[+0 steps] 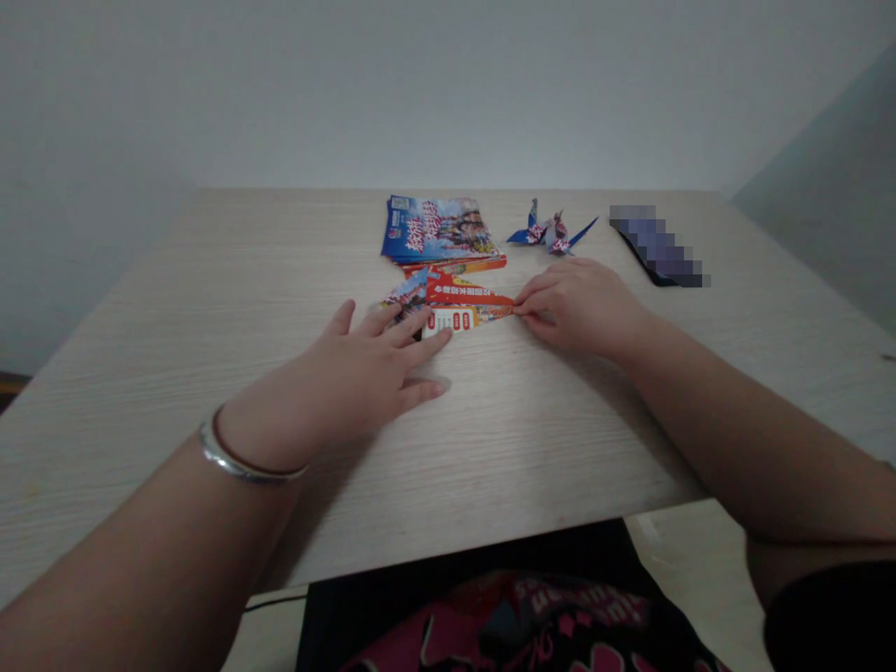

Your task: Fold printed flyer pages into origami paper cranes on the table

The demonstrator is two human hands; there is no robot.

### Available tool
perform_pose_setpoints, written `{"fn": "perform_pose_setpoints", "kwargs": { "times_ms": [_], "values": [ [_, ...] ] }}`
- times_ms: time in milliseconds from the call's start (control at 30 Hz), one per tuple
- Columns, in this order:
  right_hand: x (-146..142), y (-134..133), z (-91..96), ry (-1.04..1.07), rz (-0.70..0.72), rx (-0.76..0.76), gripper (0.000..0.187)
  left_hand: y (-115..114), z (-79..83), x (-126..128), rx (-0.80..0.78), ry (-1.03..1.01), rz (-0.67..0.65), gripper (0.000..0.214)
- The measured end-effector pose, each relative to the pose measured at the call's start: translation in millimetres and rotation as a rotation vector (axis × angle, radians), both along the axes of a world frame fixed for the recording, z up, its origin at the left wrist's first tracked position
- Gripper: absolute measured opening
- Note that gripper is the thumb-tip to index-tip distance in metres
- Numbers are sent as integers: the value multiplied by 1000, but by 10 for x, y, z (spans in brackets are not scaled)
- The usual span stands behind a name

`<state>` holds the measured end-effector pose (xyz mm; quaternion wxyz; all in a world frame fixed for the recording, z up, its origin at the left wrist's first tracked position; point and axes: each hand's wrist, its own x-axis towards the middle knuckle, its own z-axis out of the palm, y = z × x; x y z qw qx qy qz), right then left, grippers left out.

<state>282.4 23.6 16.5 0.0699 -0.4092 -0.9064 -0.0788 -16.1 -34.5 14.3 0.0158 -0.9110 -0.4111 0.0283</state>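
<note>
nearest, at six o'clock, is the person's lap in dark, pink-patterned clothing [574,625], below the near edge of the pale wood-grain table [448,467]. over the table, at about seven o'clock, a silver bangle [238,464] circles the left wrist.

beyond it, the left hand [364,373] lies palm down at about eight o'clock from the folded paper [466,294], its fingers spread and gripping nothing. the thumb rests off the paper, on the near side; the index and middle fingertips lie on the paper's near part, over or beside its white panel, and the ring finger reaches its blue left end. the little finger points to about eleven o'clock, apart from the paper.

the folded paper lies flat in the middle, red, white and orange, narrowing to a point at three o'clock. there the right hand [578,308] has thumb and forefinger closed together, pinching that narrow tip; its other fingers are curled beside them.

farther off, at about twelve o'clock from the paper, sits a stack of printed leaflets [441,229], blue on top, just beside it; whether their edges touch is hard to tell. at about two o'clock stand blue folded paper birds [532,229], close together. past them, toward half past two, lies a dark phone [654,247], partly blurred. farthest, at twelve o'clock, is a plain pale wall [448,93].
</note>
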Motion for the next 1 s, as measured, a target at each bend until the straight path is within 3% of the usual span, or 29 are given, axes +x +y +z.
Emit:
{"fn": "perform_pose_setpoints", "kwargs": {
  "times_ms": [133, 367, 533, 700, 833, 1000],
  "values": [
    [6, 11, -25, 27, 2, 3, 22, -21, -26, -20, 57, -15, -6, 57],
    [5, 5, -21, 39, 10, -27, 24, 51, 38, -20, -14, 6, 31, 51],
    [-55, -27, -30, 11, -17, -34, 25, 180, 81, 6, -48, -110, -37, 41],
    [-143, -57, -100, 86, -75, 50, 31, 229, 73, 114, -38, -225, 179, 37],
    [-226, -64, -145, 161, -15, -16, 29, 193, 44, 198, -34, -327, 227, 39],
    [-329, -34, -169, 233, -55, -156, 18, 169, 27, 237, -62, -378, 235, 51]
  ]
}}
